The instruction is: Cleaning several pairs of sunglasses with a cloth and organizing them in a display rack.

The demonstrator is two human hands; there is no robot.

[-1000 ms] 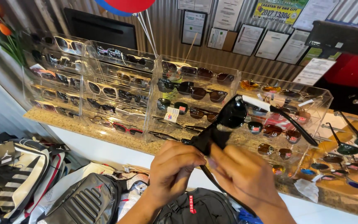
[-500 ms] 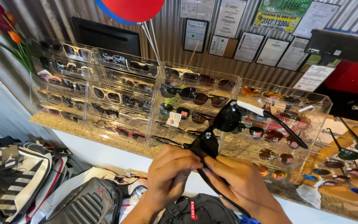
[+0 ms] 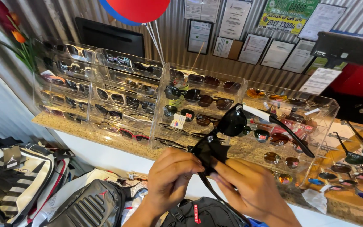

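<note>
While both pinch black sunglasses (image 3: 225,134), left hand (image 3: 171,180) & right hand (image 3: 253,191) sit just before the counter edge (image 3: 106,143).

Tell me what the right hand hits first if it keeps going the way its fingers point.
The right hand points up-left, so it would probably meet the black sunglasses it already pinches, then the left hand. Depth is unclear.

Bright daylight, sharp, slight edge distortion

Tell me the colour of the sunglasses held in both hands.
Black frame and dark lenses on the sunglasses; the head view shows it.
</note>
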